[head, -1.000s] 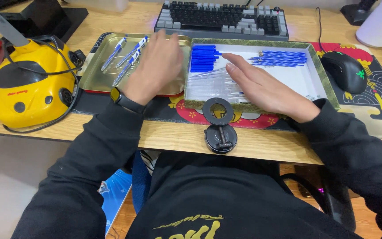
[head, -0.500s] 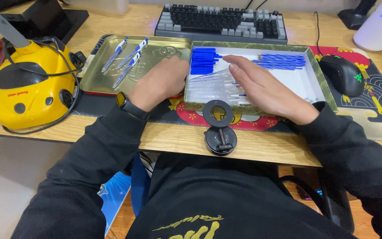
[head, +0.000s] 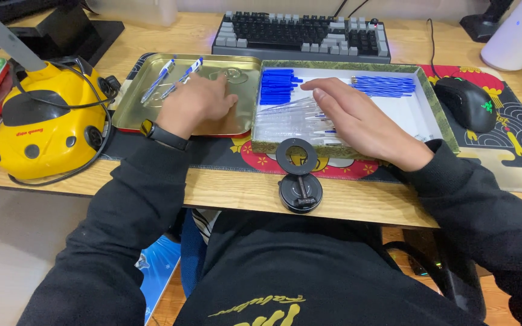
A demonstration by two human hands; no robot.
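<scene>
Far left, at 9 o'clock, a yellow rounded device [head: 43, 127] with a black cable is seen on the wooden worktop [head: 237, 190]. Next, a gold metal tray [head: 152, 105] is laid flat, with two assembled blue pens [head: 170, 78] lying at its 11 o'clock corner. The left hand [head: 194, 105] is rested palm-down inside the tray, fingers [head: 228, 99] loosely curled and slightly apart, nothing gripped; a black watch [head: 161, 134] is worn at the wrist. Just beside the tray, at 3 o'clock of it, a shallow white box [head: 424, 111] is placed, holding blue pen caps [head: 276, 84] at its 10 o'clock, clear pen barrels [head: 291, 115] below them, and blue refills [head: 385, 84] at 1 o'clock. The right hand [head: 357, 118] is laid flat over the barrels, fingers extended and nearly together, touching them, not clamped. A keyboard [head: 300, 33] is set at 12 o'clock, a black mouse [head: 466, 102] far right.
</scene>
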